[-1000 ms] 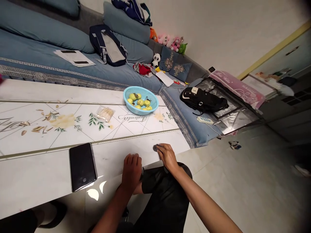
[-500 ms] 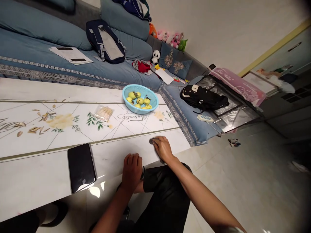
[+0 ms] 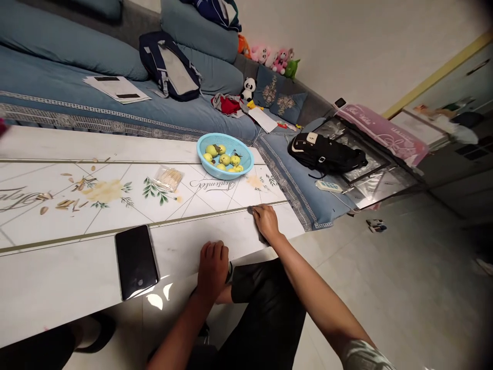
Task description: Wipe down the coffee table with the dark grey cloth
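Observation:
My left hand rests on the near edge of the white table, its fingers curled into a loose fist; nothing shows in it, though the palm side is hidden. Farther right, my right hand is closed low over the tabletop, close to the seam between the panels. A small dark patch shows at its fingertips; whether that is an object or shadow I cannot tell. Left of my hands lies a black phone, screen up. A light blue plastic basket of yellow-green fruit stands beyond my right hand.
A clear bag of toothpicks and scattered seed-like bits lie on the table. Behind it is a blue sofa with a navy backpack, papers and a panda toy. A black backpack lies at the right.
My right hand has slid slightly away from me and to the right across the tabletop, still closed. My left hand stays at the table edge. The whole view has shifted slightly.

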Demonstrator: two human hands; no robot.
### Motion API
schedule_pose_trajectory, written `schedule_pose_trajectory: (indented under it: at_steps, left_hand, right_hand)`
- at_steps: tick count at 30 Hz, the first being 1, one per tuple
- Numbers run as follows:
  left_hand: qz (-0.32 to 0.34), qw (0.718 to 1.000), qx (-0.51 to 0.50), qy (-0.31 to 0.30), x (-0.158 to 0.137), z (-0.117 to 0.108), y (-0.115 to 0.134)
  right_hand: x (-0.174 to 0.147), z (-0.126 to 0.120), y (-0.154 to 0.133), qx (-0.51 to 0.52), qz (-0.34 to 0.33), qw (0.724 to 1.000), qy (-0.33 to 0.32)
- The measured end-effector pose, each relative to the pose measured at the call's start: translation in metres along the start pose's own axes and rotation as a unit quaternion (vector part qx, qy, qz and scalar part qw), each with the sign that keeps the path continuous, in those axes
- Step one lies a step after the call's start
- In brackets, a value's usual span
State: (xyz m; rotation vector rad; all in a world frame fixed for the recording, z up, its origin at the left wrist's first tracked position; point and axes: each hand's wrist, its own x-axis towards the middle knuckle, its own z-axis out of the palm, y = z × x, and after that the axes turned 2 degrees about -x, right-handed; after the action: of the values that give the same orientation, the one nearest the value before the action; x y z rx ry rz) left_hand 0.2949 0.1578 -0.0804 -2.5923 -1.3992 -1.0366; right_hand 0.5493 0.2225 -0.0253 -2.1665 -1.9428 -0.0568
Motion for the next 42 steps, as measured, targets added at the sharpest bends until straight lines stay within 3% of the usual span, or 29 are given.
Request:
schedule_pose_trajectory:
  at_steps: [2, 7, 13, 15, 20, 23, 26, 28, 31, 33, 36, 39, 40, 42]
  left_hand:
    - [0.002, 1.0, 0.003, 0.002, 0.0, -0.001, 0.0]
    - [0.0, 1.0, -0.001, 0.007, -0.001, 0.002, 0.001]
    - [0.002, 1.0, -0.005, -0.003, 0.0, 0.0, -0.001]
    - [0.0, 1.0, -0.005, 0.005, 0.0, 0.001, 0.0]
    - [0.0, 1.0, -0.006, 0.011, -0.001, 0.003, 0.001]
    - [-0.002, 1.0, -0.007, 0.009, 0.0, 0.002, 0.001]
    - [0.005, 1.0, -0.002, 0.011, 0.0, 0.0, 0.0]
    - [0.007, 1.0, 0.002, 0.007, 0.0, 0.0, -0.001]
    - [0.007, 1.0, -0.005, -0.001, -0.002, 0.002, -0.001]
    - [0.007, 1.0, -0.011, 0.002, -0.003, 0.003, -0.002]
    - [0.012, 1.0, -0.012, 0.009, -0.002, 0.004, -0.002]
    - [0.011, 1.0, -0.015, 0.011, -0.001, 0.004, -0.002]
    - [0.008, 1.0, -0.017, 0.012, -0.001, 0.003, -0.002]
    - [0.005, 1.0, -0.018, 0.014, 0.0, 0.003, -0.002]
  right_hand:
    - [-0.007, 0.001, -0.003, 0.0, -0.001, 1.0, 0.0]
    - [-0.068, -0.004, 0.004, 0.016, -0.057, 0.998, -0.014]
    - [-0.007, -0.006, -0.006, -0.044, 0.021, 0.999, -0.023]
    - [-0.014, -0.005, -0.013, -0.044, 0.015, 0.999, -0.024]
    - [-0.067, -0.008, -0.009, -0.007, -0.051, 0.998, -0.028]
    - [-0.034, -0.009, -0.004, 0.003, 0.006, 1.0, -0.013]
    - [0.01, 0.001, -0.026, 0.015, 0.041, 0.999, 0.017]
    - [0.011, 0.015, -0.052, 0.034, 0.01, 0.999, 0.019]
    - [-0.027, 0.037, -0.071, 0.129, -0.099, 0.987, 0.018]
    - [-0.055, 0.04, -0.049, 0.196, -0.137, 0.971, 0.02]
    - [-0.064, 0.016, 0.028, 0.195, -0.023, 0.98, 0.041]
    - [-0.025, -0.012, 0.091, 0.15, 0.101, 0.979, 0.093]
    - [-0.006, -0.015, 0.096, 0.145, 0.116, 0.977, 0.105]
    - [0.026, -0.007, 0.078, 0.145, 0.122, 0.976, 0.111]
